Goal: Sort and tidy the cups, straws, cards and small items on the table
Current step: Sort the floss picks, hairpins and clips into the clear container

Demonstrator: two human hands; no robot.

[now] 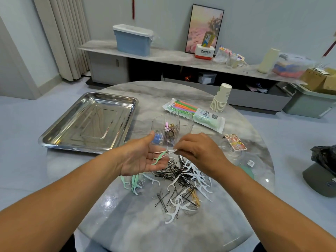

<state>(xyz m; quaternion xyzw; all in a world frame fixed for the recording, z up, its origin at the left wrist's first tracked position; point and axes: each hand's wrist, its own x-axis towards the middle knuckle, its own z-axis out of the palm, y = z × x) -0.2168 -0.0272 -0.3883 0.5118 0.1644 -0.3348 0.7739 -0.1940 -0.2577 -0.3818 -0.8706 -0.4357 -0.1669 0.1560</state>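
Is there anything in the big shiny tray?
No, the metal tray on the table holds nothing; only reflections show on its bare bottom.

Right hand pinches floss picks over the left hand (palm up).

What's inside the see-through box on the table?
The clear box holds a pink clip, dark hairpins and something blue near its front. The ridged walls blur the rest, and the left hand hides its front corner.
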